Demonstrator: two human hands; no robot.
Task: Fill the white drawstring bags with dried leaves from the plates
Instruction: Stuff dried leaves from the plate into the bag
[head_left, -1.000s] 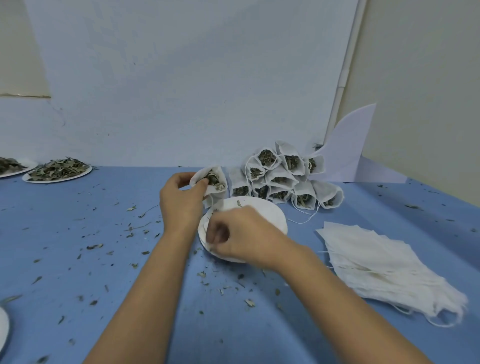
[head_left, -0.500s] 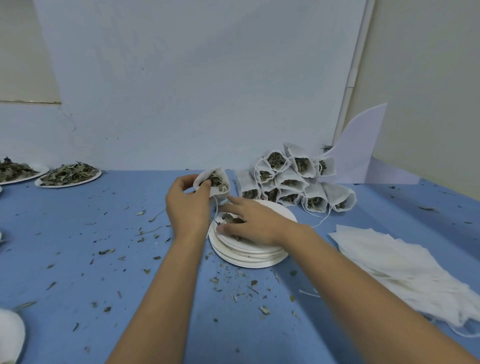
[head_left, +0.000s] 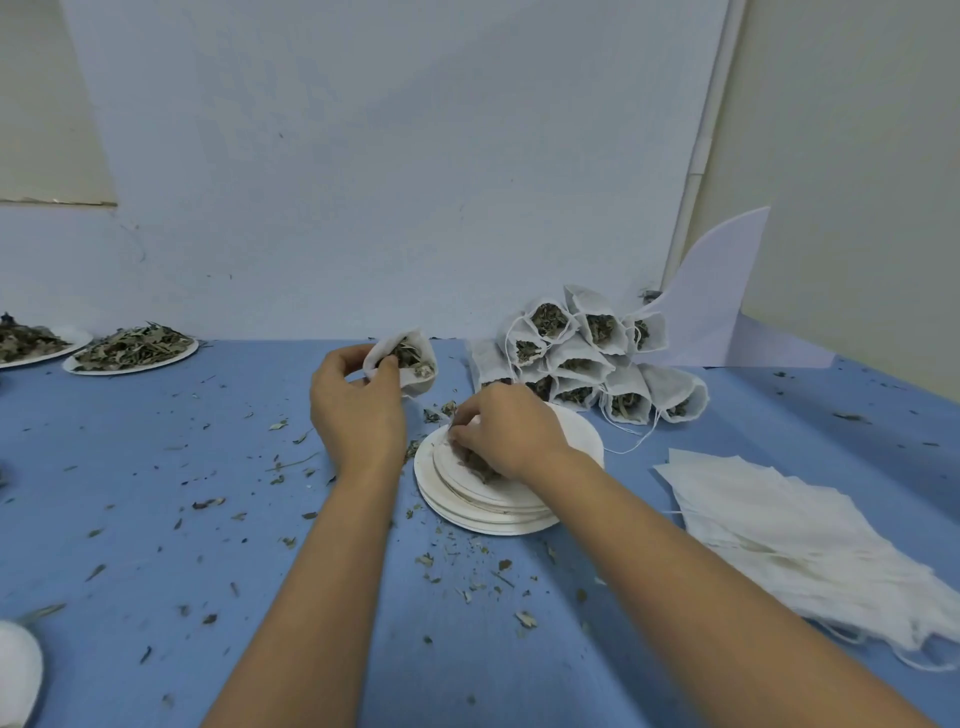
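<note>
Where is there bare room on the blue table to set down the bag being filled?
Widest: the table between the leaf plates and the left hand holding the bag, with only crumbs. Also right of the filled bags, behind the empty bags. Crowded: around the plate stack, where the right hand pinches leaves and strings trail.
</note>
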